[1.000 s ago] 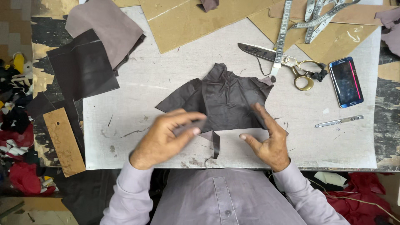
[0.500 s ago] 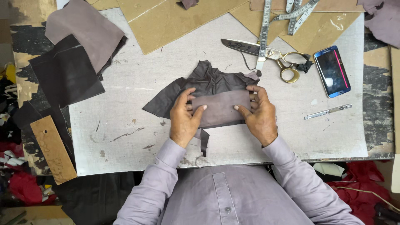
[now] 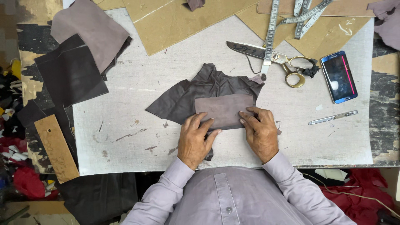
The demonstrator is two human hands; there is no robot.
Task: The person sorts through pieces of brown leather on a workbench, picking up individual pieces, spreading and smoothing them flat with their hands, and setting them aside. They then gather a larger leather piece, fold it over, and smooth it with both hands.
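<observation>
Pressing flat, both open hands, left hand [image 3: 195,139] and right hand [image 3: 260,133], pin a mauve rectangular leather panel [image 3: 224,109] onto a dark brown irregular leather piece [image 3: 191,93].

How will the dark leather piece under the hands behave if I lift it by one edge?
Probably floppy: the dark leather piece lies wrinkled, with ragged, curling edges. Likely light, being thin and flat on the table. The folded flap may fall open once both hands release it.

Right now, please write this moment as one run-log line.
left hand: flat on rectangular pattern piece | right hand: pressing its right edge | under it: dark leather piece | nearby: scissors, phone
</observation>
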